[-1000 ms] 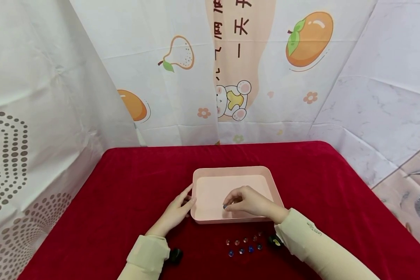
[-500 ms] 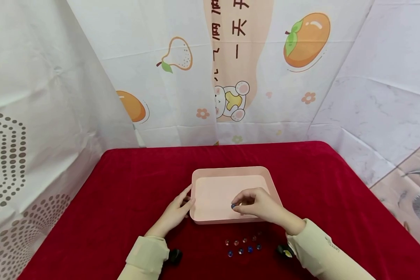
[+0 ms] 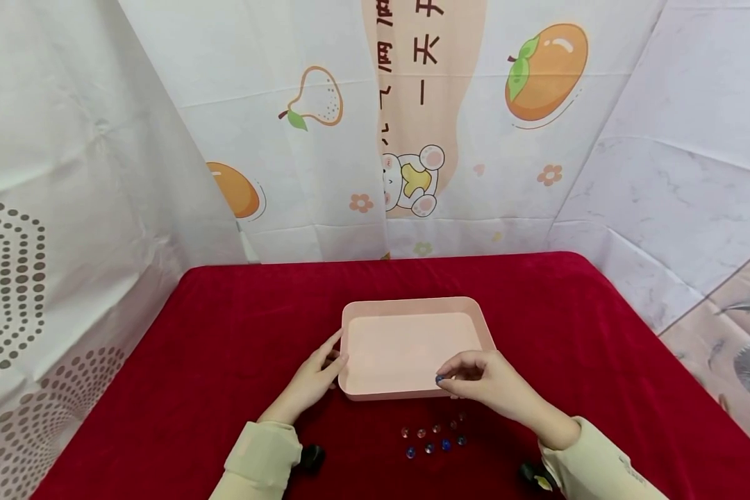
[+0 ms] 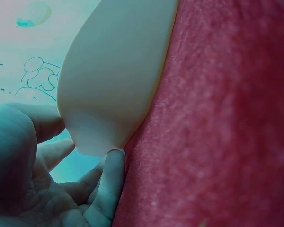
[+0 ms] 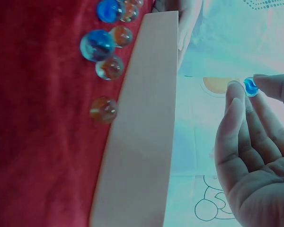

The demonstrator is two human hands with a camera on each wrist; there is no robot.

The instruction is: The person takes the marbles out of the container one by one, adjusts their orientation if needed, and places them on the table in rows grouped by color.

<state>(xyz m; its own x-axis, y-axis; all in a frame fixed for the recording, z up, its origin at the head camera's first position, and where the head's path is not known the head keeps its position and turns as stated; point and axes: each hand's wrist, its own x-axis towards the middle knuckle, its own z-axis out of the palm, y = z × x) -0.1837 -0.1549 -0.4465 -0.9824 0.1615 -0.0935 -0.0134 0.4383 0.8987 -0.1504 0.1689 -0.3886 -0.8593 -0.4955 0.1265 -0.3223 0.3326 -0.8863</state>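
Observation:
My right hand (image 3: 496, 385) pinches a glass marble (image 5: 251, 87) with a blue swirl between thumb and fingertips. It is above the near right part of a pale pink rectangular tray (image 3: 406, 347). In the head view only a bit of that marble shows at the fingertips. My left hand (image 3: 312, 378) holds the tray's left side. In the left wrist view its thumb and fingers (image 4: 114, 165) touch the tray's corner, at the rim and near the base. No marbles show on the visible tray floor.
On the red cloth (image 3: 256, 312) in front of the tray lie two rows of marbles: a blue row (image 3: 446, 445) nearer me and an orange-red row (image 3: 421, 433) behind. Printed curtains (image 3: 325, 173) stand around the table.
My right hand has moved right and toward me, from over the tray's middle to its near right part, still pinching the blue marble. The left hand stays on the tray.

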